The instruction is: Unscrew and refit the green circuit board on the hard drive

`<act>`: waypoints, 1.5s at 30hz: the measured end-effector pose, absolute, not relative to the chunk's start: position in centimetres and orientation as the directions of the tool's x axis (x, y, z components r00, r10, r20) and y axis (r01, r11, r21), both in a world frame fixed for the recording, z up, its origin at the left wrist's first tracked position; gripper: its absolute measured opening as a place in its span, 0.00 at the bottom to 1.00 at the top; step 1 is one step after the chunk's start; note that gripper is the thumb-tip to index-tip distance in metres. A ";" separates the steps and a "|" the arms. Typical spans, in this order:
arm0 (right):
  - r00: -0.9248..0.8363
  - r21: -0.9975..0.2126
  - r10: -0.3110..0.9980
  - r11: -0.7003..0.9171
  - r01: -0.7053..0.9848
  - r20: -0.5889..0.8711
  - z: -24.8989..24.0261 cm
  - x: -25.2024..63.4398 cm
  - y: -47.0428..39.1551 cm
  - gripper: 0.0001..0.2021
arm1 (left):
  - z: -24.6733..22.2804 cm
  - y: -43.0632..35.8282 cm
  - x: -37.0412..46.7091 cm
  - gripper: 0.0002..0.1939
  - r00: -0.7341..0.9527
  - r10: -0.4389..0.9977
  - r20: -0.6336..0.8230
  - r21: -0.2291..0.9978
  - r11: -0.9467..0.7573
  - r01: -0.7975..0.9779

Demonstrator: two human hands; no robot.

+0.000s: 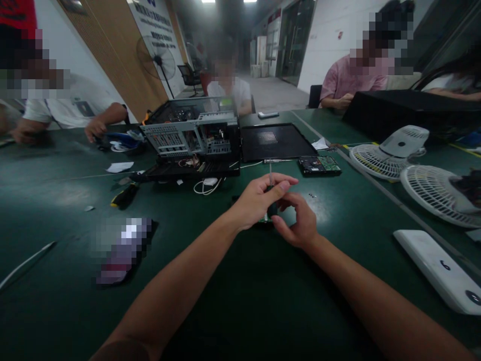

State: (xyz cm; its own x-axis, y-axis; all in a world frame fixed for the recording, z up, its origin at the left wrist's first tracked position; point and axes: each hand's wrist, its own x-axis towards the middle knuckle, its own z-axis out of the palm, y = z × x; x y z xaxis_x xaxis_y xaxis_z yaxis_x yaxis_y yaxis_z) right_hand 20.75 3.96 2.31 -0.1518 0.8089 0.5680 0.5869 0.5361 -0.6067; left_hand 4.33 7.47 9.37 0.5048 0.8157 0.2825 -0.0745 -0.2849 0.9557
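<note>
My left hand (259, 196) is closed round a screwdriver (272, 206), its thumb and fingers near where the shaft meets the dark handle. The thin metal shaft points away from me. My right hand (300, 220) has its thumb and fingertips on the handle's lower end. Underneath my hands lies a hard drive with a green circuit board (265, 219), mostly hidden by my left hand. A second hard drive (319, 166), board side up, rests farther off to the right. Several tiny screws (311, 195) lie beside my right hand.
Beyond my hands stand an opened computer case (191, 140) and a black side panel (278, 142). White fans (391, 150) and a white power bank (436, 265) lie right. A yellow-black screwdriver (125, 196) and a blurred phone-like object (126, 253) lie left. Other people sit around the green table.
</note>
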 end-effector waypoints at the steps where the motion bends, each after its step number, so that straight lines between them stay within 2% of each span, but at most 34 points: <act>1: -0.165 -0.589 0.810 0.533 0.607 0.563 2.2 20.5 3.8 0.22 | 9.1 7.4 4.5 0.15 0.534 0.810 0.243 0.964 -0.263 -0.039; 4: -0.165 -0.562 0.827 0.497 0.661 0.538 1.9 20.0 3.9 0.19 | 9.2 7.4 4.1 0.16 0.624 0.765 0.156 0.957 -0.274 0.097; 7: -0.072 -0.585 0.840 0.434 0.686 0.538 1.9 20.5 4.8 0.18 | 10.0 7.8 2.9 0.21 0.648 0.748 0.142 0.885 -0.390 0.255; 9: 0.035 -0.626 0.834 0.385 0.678 0.551 1.9 21.5 5.7 0.18 | 10.4 7.9 2.2 0.23 0.584 0.800 0.139 0.733 -0.479 0.482; 12: 0.124 -0.676 0.856 0.299 0.673 0.502 1.4 23.3 7.3 0.11 | 10.4 7.7 1.9 0.17 0.605 0.796 0.024 0.394 -0.563 0.726; 14: 0.161 -0.730 0.890 0.233 0.643 0.427 0.9 24.3 8.2 0.06 | 10.1 7.1 2.3 0.15 0.640 0.765 -0.068 0.256 -0.607 0.752; 16: 0.163 -0.761 0.915 0.196 0.618 0.368 0.4 24.7 8.8 0.04 | 9.7 6.3 3.0 0.17 0.681 0.720 -0.132 0.183 -0.658 0.731; 18: 0.138 -0.742 0.928 0.181 0.646 0.346 0.0 24.7 9.1 0.04 | 9.4 5.3 3.8 0.18 0.686 0.709 -0.161 0.121 -0.676 0.727; 25: 0.062 -0.623 0.913 0.225 0.749 0.404 -0.1 24.3 9.2 0.03 | 7.8 2.4 6.6 0.22 0.592 0.796 -0.127 -0.012 -0.598 0.801; 28: 0.052 -0.639 0.916 0.237 0.732 0.398 -0.1 24.5 9.0 0.04 | 6.5 1.3 7.9 0.21 0.509 0.859 -0.060 -0.082 -0.512 0.855; 31: 0.126 -0.688 0.910 0.203 0.696 0.395 -0.3 24.7 8.8 0.05 | 5.6 0.6 8.6 0.23 0.451 0.892 0.013 -0.133 -0.446 0.885; 36: 0.324 -0.713 0.810 0.156 0.684 0.489 -0.4 26.2 9.1 0.10 | 5.7 1.3 8.1 0.21 0.460 0.887 0.019 -0.072 -0.458 0.886; 40: 0.438 -0.642 0.699 0.040 0.766 0.566 -0.1 29.5 10.0 0.12 | 5.7 2.4 7.6 0.17 0.480 0.877 0.034 -0.057 -0.478 0.877; 42: 0.413 -0.574 0.716 -0.021 0.818 0.563 -0.2 31.2 10.5 0.12 | 5.5 2.6 7.5 0.16 0.492 0.869 0.050 -0.053 -0.490 0.870; 45: 0.319 -0.489 0.829 -0.064 0.870 0.459 -0.5 32.9 11.0 0.12 | 5.1 2.7 7.6 0.14 0.484 0.872 0.074 -0.060 -0.481 0.875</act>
State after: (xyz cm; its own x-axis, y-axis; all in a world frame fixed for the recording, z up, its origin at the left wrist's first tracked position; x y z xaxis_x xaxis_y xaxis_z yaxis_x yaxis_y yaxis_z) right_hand 32.89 10.98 -0.55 0.3187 0.8294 0.4588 0.8699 -0.0637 -0.4891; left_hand 7.56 2.66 5.11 0.4842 0.8718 0.0744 0.8748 -0.4807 -0.0601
